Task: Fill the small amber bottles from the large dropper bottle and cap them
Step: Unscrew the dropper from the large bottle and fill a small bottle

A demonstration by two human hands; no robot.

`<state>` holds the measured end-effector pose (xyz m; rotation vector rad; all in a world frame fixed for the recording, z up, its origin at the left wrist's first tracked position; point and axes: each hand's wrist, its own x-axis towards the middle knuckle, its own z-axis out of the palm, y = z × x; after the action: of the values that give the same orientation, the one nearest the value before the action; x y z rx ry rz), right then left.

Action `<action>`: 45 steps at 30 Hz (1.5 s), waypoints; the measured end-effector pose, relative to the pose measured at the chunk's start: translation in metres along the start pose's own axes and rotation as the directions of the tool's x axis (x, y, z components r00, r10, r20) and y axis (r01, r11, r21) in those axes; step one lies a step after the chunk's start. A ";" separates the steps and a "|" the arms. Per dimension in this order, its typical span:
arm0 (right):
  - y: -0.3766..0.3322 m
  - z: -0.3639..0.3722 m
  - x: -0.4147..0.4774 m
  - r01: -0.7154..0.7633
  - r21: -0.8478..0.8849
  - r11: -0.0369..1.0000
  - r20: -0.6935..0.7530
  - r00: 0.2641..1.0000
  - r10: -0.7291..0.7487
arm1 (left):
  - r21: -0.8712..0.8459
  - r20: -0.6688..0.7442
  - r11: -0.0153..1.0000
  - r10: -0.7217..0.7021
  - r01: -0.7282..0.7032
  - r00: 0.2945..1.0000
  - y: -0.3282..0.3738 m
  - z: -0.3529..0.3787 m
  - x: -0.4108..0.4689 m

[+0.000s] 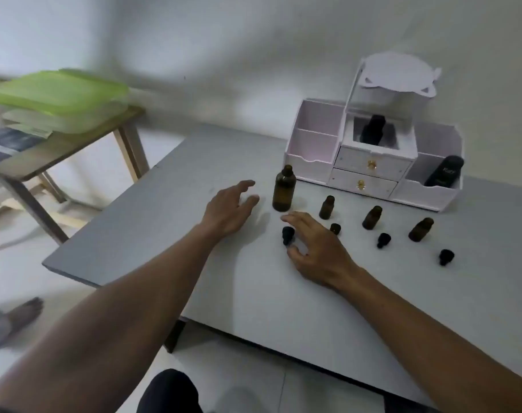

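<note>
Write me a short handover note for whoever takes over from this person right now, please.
Left hand: open, just left of the big bottle, not touching it.
Right hand: open, over the table, beside a loose cap.
Three small bottles stand uncapped in a row; more caps lie in front of them.
Done: bottles opened; fill level cannot be seen.
Left: fill and cap all three.

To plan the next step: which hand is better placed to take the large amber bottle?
Left, I think. The left hand is open beside the large amber bottle, nothing between them. The right hand is by a black cap.
</note>
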<state>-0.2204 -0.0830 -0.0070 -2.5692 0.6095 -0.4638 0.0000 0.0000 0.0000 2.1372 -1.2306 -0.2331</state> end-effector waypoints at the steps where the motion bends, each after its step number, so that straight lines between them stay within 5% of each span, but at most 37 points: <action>1: 0.001 0.003 -0.001 0.016 -0.003 1.000 -0.018 1.000 -0.016 | -0.014 -0.001 1.000 -0.004 0.004 1.000 -0.002 0.003 0.000; 9: 0.006 0.011 -0.002 0.091 -0.096 0.991 -0.051 0.994 -0.097 | -0.213 -0.020 0.977 -0.032 0.027 0.999 0.009 0.028 0.009; 17: 0.019 0.018 0.000 0.124 0.017 0.992 -0.083 0.989 -0.123 | -0.471 -0.030 0.879 0.072 -0.078 0.997 0.020 0.046 0.038; 22: 0.021 0.014 0.001 0.147 0.155 0.977 -0.247 0.963 -0.106 | -0.617 -0.065 0.775 0.122 -0.136 0.990 0.018 0.048 0.050; 26: 0.014 -0.015 0.015 0.242 0.198 0.950 -0.506 0.855 -0.112 | -0.701 -0.042 0.706 0.103 -0.103 0.994 0.016 0.050 0.054; 33: -0.007 -0.084 0.076 0.340 0.618 0.709 -0.636 0.747 0.196 | -0.692 0.003 0.717 0.117 -0.082 0.993 0.016 0.045 0.057; 38: -0.006 -0.087 0.098 0.372 0.718 0.588 -0.610 0.743 0.275 | -0.701 -0.011 0.708 0.118 -0.092 0.993 0.019 0.043 0.056; 45: -0.006 -0.080 0.099 0.366 0.732 0.574 -0.598 0.750 0.284 | -0.699 -0.001 0.710 0.115 -0.083 0.993 0.023 0.044 0.054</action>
<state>-0.1679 -0.1550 0.0844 -1.4313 0.3810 -1.3685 -0.0069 -0.0719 -0.0117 1.3981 -1.0442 -0.5994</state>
